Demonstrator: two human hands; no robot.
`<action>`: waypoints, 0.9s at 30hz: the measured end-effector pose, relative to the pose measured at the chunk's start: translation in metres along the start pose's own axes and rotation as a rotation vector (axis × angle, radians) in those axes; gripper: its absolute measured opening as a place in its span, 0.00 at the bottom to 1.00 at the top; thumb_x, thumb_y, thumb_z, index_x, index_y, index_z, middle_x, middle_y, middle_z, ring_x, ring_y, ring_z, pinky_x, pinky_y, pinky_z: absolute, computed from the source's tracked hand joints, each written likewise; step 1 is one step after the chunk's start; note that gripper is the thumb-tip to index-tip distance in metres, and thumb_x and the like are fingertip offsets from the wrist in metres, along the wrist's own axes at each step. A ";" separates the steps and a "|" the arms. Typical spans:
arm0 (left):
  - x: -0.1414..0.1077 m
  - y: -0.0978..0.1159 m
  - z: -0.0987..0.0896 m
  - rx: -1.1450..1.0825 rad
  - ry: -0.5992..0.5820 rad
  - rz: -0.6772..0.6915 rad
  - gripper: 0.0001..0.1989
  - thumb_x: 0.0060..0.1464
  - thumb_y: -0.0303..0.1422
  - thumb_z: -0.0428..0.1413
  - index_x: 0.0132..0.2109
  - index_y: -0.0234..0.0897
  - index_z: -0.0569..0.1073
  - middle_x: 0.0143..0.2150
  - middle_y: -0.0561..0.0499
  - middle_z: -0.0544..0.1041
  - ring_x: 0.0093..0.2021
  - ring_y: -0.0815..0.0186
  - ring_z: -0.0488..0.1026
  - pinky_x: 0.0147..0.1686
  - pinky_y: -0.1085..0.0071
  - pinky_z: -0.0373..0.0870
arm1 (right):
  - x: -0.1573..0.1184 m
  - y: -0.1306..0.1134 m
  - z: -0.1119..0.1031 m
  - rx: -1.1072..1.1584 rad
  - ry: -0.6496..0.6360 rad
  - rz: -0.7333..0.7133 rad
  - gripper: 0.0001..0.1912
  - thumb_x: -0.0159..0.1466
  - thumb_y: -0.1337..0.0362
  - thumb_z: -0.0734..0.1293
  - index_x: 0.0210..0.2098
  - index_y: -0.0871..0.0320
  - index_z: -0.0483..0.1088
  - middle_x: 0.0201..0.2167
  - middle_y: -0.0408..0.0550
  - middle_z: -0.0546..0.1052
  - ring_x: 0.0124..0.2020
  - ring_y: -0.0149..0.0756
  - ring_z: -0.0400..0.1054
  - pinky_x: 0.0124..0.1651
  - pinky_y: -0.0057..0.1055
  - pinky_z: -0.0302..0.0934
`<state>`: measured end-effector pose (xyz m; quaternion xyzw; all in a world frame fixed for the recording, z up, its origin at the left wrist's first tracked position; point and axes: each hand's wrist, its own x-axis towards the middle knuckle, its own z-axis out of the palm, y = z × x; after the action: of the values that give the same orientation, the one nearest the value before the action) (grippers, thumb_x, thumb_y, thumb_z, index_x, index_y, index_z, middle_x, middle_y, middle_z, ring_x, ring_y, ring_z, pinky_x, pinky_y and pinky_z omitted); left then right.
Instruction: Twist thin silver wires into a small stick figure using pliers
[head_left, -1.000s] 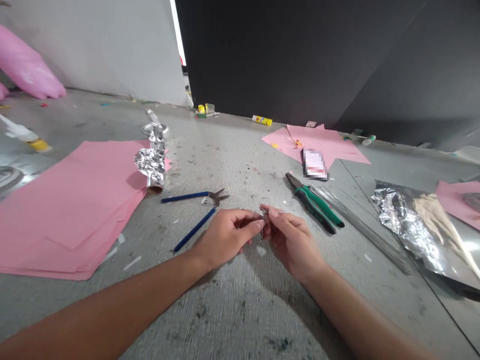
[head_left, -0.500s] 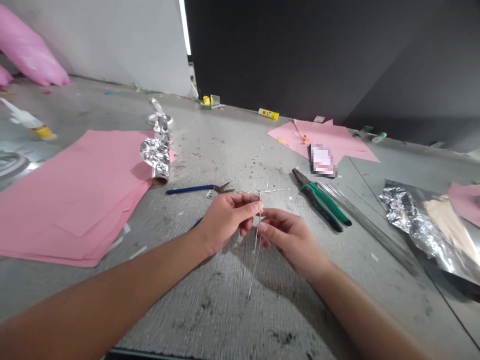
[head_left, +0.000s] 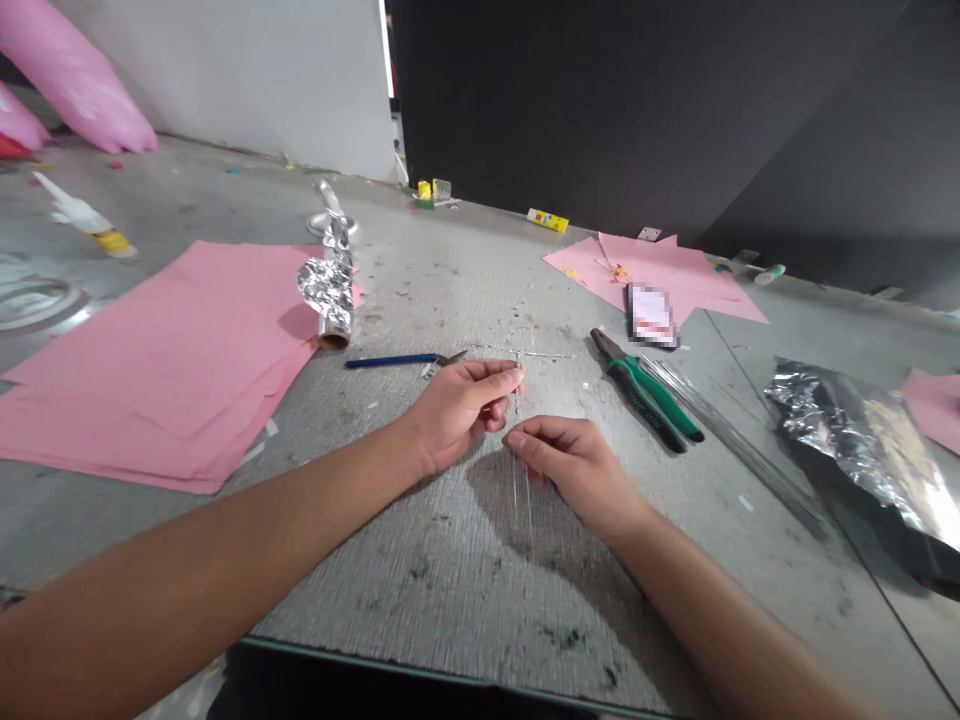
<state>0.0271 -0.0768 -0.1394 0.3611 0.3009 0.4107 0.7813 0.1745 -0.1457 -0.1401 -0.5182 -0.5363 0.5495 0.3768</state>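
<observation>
A thin silver wire (head_left: 551, 355), twisted into a crosspiece with a downward stem, is between my two hands. Thumb and finger of my left hand (head_left: 463, 408) pinch the stem just below the crosspiece. Lower down, my right hand (head_left: 583, 465) closes its fingertips on the wire, and two loose strands hang below them. Beyond my left hand lies a blue-handled cutting tool (head_left: 394, 361), its jaws partly hidden. Green-and-black pliers (head_left: 652, 395) rest to the right, alongside a bundle of straight wires (head_left: 739, 445).
Pink sheets (head_left: 172, 350) are stacked at left under part of a crumpled foil roll (head_left: 335, 290). A glue bottle (head_left: 94, 220) lies behind them. Toward the back right are a phone-like item (head_left: 651, 315), more pink paper (head_left: 690, 275) and a yellow tube (head_left: 548, 219). A foil packet (head_left: 847, 425) sits far right.
My right hand has slid down the wire, away from my left hand, which still pinches the stem. The hanging strands now appear shorter and farther apart. The view has shifted slightly.
</observation>
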 end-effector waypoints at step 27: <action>0.047 0.065 0.089 0.282 -0.153 0.205 0.04 0.57 0.24 0.56 0.34 0.31 0.73 0.27 0.52 0.71 0.26 0.72 0.71 0.28 0.72 0.68 | 0.008 -0.021 -0.034 -0.124 0.403 -0.374 0.15 0.66 0.53 0.63 0.38 0.58 0.73 0.21 0.39 0.61 0.22 0.28 0.52 0.24 0.29 0.49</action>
<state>0.0905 -0.0381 -0.0454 0.5259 0.2571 0.4132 0.6976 0.2030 -0.1279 -0.1169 -0.5311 -0.5696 0.3223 0.5381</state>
